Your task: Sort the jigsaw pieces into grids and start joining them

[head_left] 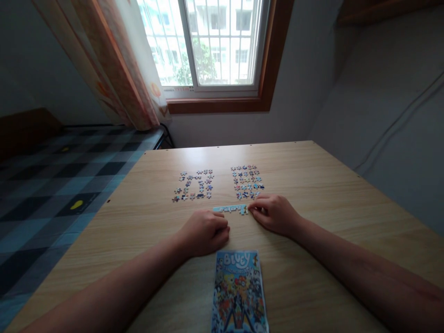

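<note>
A narrow light-blue strip of joined jigsaw pieces (231,209) lies on the table between my hands. My right hand (275,212) is at the strip's right end, thumb and fingertips pinched on a puzzle piece there that they mostly hide. Resting on the wood just below the strip's left end, my left hand (204,231) is curled closed, and nothing shows in its fingers. Nearer to me lies the Bluey picture sheet (239,291), showing a crowd of cartoon characters under a blue title.
Loose jigsaw pieces lie in two groups beyond my hands, a left group (194,185) and a right group in rows (247,180). They rest on a light wooden table (138,222). A bed with a checked cover (86,171) stands left, a curtained window (222,46) ahead.
</note>
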A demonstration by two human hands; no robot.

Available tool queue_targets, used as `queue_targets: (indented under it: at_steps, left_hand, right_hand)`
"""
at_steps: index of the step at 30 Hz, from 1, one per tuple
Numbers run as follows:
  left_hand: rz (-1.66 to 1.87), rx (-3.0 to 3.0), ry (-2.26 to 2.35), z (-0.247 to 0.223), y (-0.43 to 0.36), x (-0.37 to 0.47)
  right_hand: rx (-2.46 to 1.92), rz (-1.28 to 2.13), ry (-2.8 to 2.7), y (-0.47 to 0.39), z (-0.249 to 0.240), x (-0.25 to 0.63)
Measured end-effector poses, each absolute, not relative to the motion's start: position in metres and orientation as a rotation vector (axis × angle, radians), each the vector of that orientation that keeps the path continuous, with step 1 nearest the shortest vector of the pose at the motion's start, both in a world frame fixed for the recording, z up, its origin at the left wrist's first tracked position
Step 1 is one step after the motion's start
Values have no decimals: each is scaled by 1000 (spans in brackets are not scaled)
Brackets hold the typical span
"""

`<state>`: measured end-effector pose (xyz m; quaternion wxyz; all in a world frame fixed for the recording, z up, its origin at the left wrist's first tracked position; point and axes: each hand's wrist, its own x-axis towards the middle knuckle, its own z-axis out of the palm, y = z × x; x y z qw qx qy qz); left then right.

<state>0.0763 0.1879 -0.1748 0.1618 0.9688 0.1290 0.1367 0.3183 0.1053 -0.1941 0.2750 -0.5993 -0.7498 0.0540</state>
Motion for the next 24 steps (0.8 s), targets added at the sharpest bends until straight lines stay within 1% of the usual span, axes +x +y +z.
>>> queue_targets:
  at_steps: [24]
  left_hand:
    - [375, 2756, 403, -174, 184, 74]
  right_hand:
    - [-1586, 246, -2002, 105, -194, 318]
